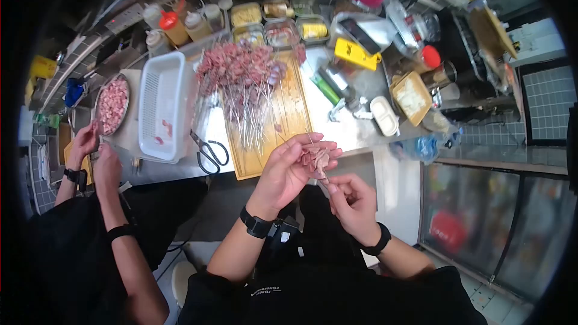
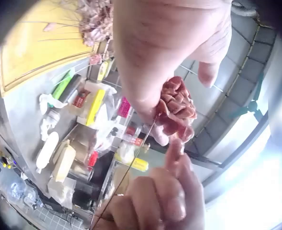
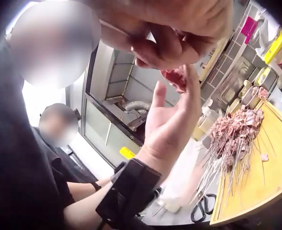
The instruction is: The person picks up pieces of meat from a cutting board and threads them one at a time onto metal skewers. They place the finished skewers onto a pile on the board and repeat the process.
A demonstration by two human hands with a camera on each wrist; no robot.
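My left hand (image 1: 278, 173) is palm up, with a bunch of folded raw meat slices (image 1: 314, 159) lying across its fingers. Its thumb stands apart from the meat in both wrist views. From the meat a thin metal skewer (image 2: 126, 175) runs down past my right hand. The right hand (image 1: 355, 204) pinches at the lower end of the skewered meat, its other fingers curled. In the left wrist view, a right fingertip (image 2: 176, 148) is right at the meat's lower edge. Behind both hands, many loaded meat skewers (image 1: 244, 72) are piled on a wooden board (image 1: 292, 114).
Black-handled scissors (image 1: 211, 155) lie left of the board, beside a white plastic basket (image 1: 162, 108) with meat scraps. Another person's hands (image 1: 99, 153) are near a bowl of diced meat (image 1: 113, 105). Sauce bottles (image 1: 173, 27) and ingredient tubs (image 1: 282, 33) line the back.
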